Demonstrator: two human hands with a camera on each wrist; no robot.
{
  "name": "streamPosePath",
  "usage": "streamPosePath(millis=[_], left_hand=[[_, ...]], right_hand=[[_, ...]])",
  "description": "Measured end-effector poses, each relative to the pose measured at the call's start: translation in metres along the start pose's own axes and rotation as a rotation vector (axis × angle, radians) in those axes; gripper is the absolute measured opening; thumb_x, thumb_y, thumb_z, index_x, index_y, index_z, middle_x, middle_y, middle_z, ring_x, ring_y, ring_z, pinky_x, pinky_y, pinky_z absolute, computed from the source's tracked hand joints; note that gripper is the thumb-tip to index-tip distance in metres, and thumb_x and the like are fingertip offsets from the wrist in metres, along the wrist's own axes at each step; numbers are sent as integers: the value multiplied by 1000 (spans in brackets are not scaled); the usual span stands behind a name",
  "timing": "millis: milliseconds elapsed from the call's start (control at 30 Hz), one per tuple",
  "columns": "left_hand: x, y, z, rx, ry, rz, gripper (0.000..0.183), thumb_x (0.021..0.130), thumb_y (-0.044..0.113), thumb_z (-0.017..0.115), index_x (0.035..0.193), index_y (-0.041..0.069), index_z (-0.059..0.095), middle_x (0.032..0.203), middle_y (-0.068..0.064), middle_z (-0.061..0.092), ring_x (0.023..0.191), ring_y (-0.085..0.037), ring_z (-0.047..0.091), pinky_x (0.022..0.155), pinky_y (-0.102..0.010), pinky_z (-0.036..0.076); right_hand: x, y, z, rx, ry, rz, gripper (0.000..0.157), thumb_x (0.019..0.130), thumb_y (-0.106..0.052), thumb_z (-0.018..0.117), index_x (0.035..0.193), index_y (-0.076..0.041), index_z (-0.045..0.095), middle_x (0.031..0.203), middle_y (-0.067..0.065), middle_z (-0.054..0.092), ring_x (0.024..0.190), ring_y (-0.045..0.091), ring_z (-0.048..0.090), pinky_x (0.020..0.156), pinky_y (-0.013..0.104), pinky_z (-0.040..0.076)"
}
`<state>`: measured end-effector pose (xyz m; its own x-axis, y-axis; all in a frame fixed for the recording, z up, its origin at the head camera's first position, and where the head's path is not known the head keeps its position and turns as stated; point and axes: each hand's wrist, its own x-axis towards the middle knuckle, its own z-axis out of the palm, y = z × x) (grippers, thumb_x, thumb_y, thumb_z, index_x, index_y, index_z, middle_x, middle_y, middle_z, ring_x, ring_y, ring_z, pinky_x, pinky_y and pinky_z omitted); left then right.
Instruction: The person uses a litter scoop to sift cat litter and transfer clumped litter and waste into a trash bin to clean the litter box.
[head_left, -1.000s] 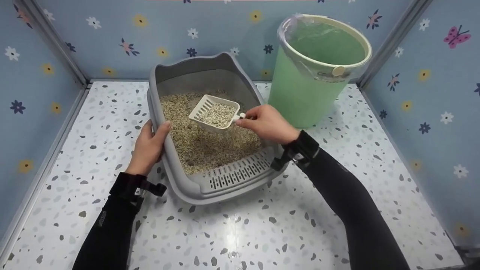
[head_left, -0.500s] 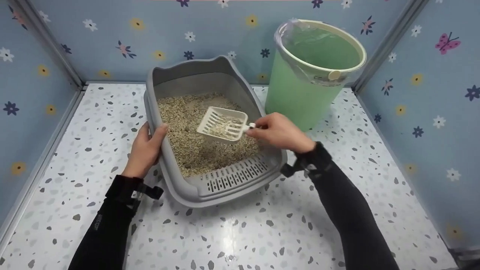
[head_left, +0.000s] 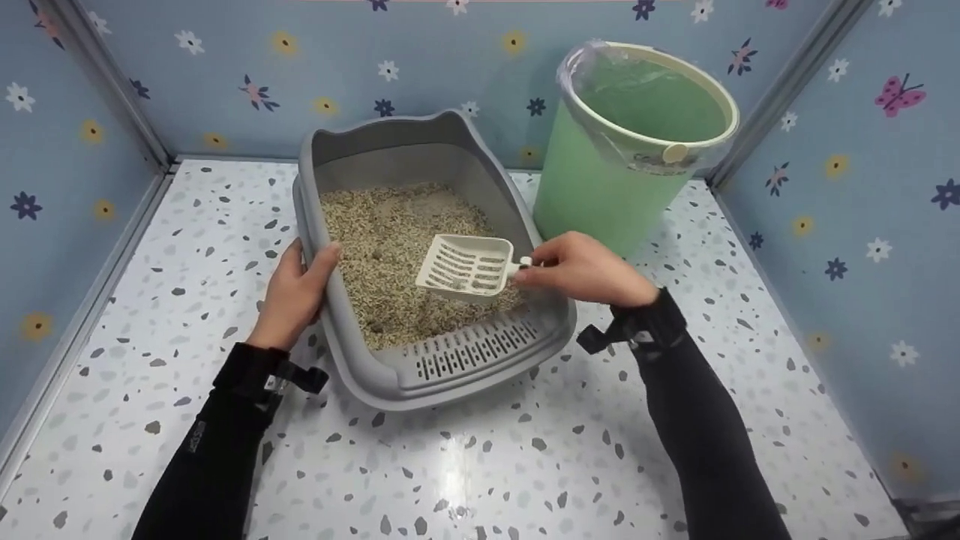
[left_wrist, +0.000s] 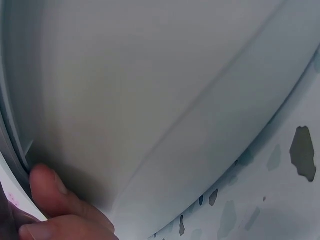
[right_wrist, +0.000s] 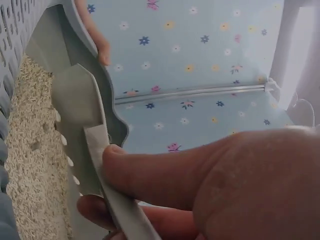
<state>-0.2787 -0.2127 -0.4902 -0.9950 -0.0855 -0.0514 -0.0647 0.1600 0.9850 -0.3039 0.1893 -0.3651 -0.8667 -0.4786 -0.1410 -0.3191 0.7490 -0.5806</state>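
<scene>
A grey litter box (head_left: 450, 393) holds a layer of tan pellet litter (head_left: 375, 270). My left hand (head_left: 294, 294) grips its left rim, thumb over the top; in the left wrist view its curled fingers (left_wrist: 65, 205) show under the rim, against the outer wall. My right hand (head_left: 589, 270) pinches the handle of a white slotted litter scoop (head_left: 469, 264) over the right part of the box. Litter shows through the scoop's slots, and almost none lies in it. The right wrist view shows my thumb (right_wrist: 145, 170) flat along the handle (right_wrist: 112, 185).
A green bin (head_left: 600, 187) with a clear liner stands behind the box to the right. Flower-patterned panels (head_left: 225, 75) enclose the back and sides. The floor (head_left: 585, 465) is white with grey speckles. A perforated ledge (head_left: 476, 352) forms the box's front.
Litter has run out of the scoop, which was heaped a second ago. My right hand has moved the scoop right and nearer to me. My left hand keeps its grip on the rim.
</scene>
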Motion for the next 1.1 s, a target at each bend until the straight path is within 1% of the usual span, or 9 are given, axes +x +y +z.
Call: streamPosePath(millis=[167,300,367,533,700,800,867,967,1100], left_hand=[[-1,-2,-4,0,12,14,77,106,71,61,156,14,44,70,4,44,47,-7,38,41,-27,37],[0,1,-3,11,-1,30,68,107,70,61,144,15,46,62,7,38,43,-8,35,40,-27,34],[0,2,-2,18,3,35,65,107,69,61,142,16,47,63,6,39,43,-8,36,40,-27,35],[0,3,1,10,15,27,65,107,69,62,142,17,49,67,6,45,46,-8,41,40,-27,38],[-1,5,3,17,4,0,68,108,67,62,149,14,47,70,5,47,47,-7,42,41,-26,38],[-2,5,3,15,1,-11,68,110,63,61,153,13,46,72,5,48,49,-7,43,42,-25,39],[-3,5,2,12,3,-7,65,110,63,61,150,14,47,71,5,47,48,-7,43,41,-26,39],[-2,5,2,10,10,7,63,109,64,62,144,14,49,69,5,46,47,-7,41,41,-26,37],[-1,6,3,16,5,2,67,107,68,62,146,15,48,71,5,47,47,-7,40,41,-25,37]], right_hand=[[11,-2,14,48,62,-70,33,106,-46,77,91,-16,79,71,-7,54,67,14,49,64,31,42],[-7,7,13,98,135,-68,23,105,-40,81,101,-18,84,78,-4,62,70,16,52,64,32,44],[-17,13,11,127,164,-64,20,105,-38,82,108,-19,86,84,-1,67,73,18,53,65,33,44],[-26,20,12,164,173,-56,26,104,-41,82,118,-19,86,99,0,75,80,20,60,70,36,50],[-28,22,11,157,180,-52,27,104,-40,81,119,-18,86,99,0,76,78,20,60,68,35,50],[-28,21,8,152,195,-65,26,105,-37,82,120,-17,86,100,1,76,78,19,60,67,33,50],[-28,19,6,151,212,-75,27,105,-35,82,121,-14,86,103,1,78,79,19,61,67,32,51],[-29,18,1,146,238,-81,26,104,-32,83,121,-13,85,100,3,77,78,20,59,67,31,50],[-32,13,-18,137,278,-63,26,105,-34,82,120,-13,85,93,3,75,74,16,59,65,29,49]])
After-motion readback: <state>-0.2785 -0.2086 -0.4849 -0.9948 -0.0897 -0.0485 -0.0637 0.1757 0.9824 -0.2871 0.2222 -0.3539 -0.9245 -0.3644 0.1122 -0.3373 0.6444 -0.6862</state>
